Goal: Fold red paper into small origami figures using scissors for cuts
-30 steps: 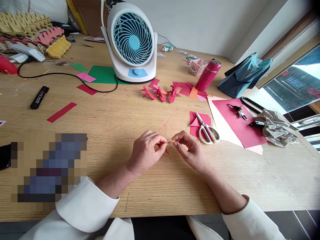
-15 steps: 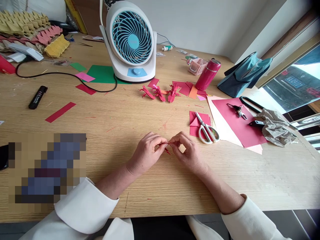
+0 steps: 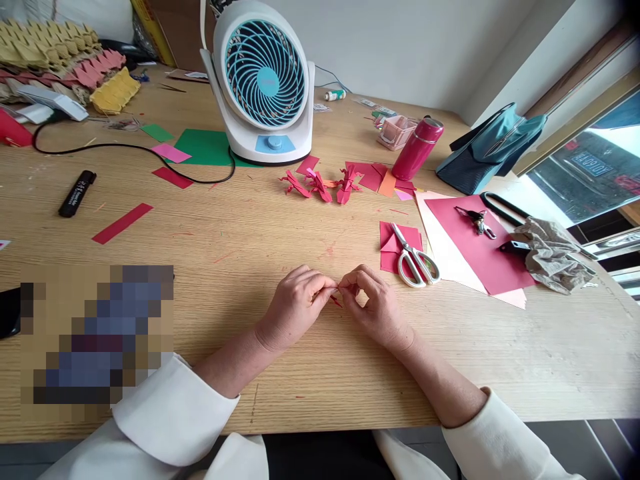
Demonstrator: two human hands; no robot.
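Close together above the front middle of the table (image 3: pixel 310 387), both my hands pinch a small folded piece of red paper (image 3: pixel 336 301). My left hand (image 3: pixel 296 303) grips it between thumb and fingertips. My right hand (image 3: pixel 376 307) pinches it from the other side, the two sets of fingertips almost touching. Only a thin red point shows below the fingers; the rest of the folded shape is hidden. Scissors with white handles (image 3: pixel 415 260) lie right of my right hand on a stack of red paper squares (image 3: pixel 389 230). Several red folded paper figures (image 3: pixel 320 185) stand further back.
A white and blue fan (image 3: pixel 270 80) stands at the back. A pink flask (image 3: pixel 417 150) and a teal bag (image 3: pixel 490 150) are back right. Large red sheets (image 3: pixel 465 247) hold keys. At left lie a black marker (image 3: pixel 77 193), a red strip (image 3: pixel 123 223) and a cable (image 3: pixel 125 148).
My hands keep their pinch on the red paper, with only a very slight shift of the fingers. The whole view has drifted a little; the other things lie as before.
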